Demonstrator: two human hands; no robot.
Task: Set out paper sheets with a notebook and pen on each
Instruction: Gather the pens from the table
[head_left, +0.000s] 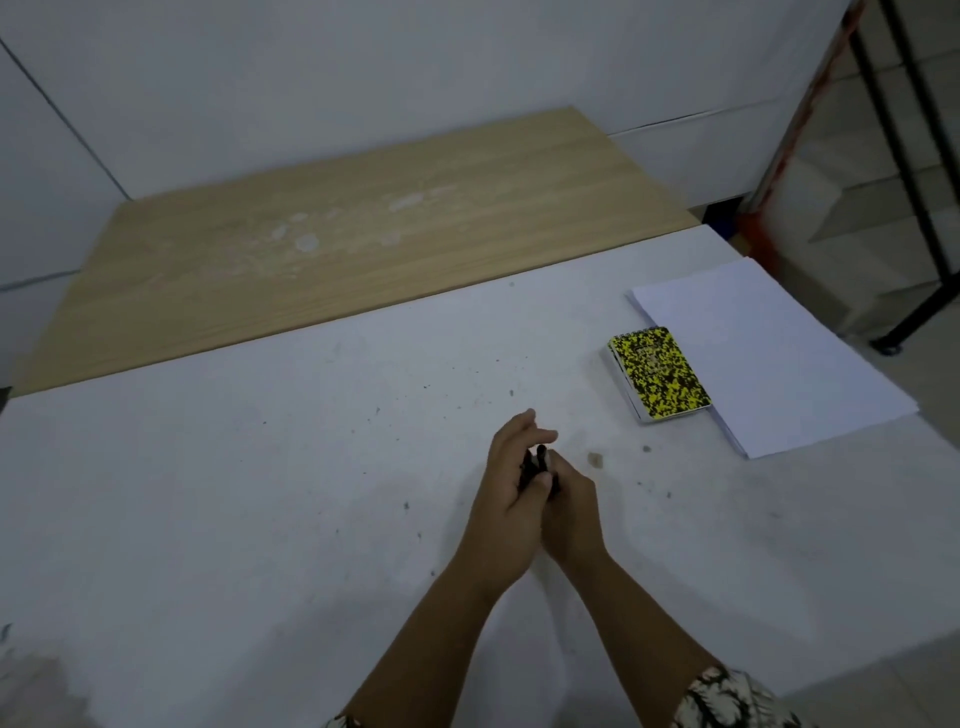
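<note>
Both hands together mid-surface (260, 493): left hand (511, 499) and right hand (569, 506) fingers wrapped around dark pens (540, 462). Notebooks (658, 373) touch paper stack (769, 353) at right.

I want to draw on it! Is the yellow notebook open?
No, the notebook lies shut on the table, its speckled cover up, beside the paper stack.

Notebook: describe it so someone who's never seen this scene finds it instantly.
Start at the white tabletop and go to its right edge, where a stack of white paper sheets lies. The small spiral-bound notebook lies against the stack's left edge. Its speckled yellow-and-black cover is the only patterned thing on the table.
</note>
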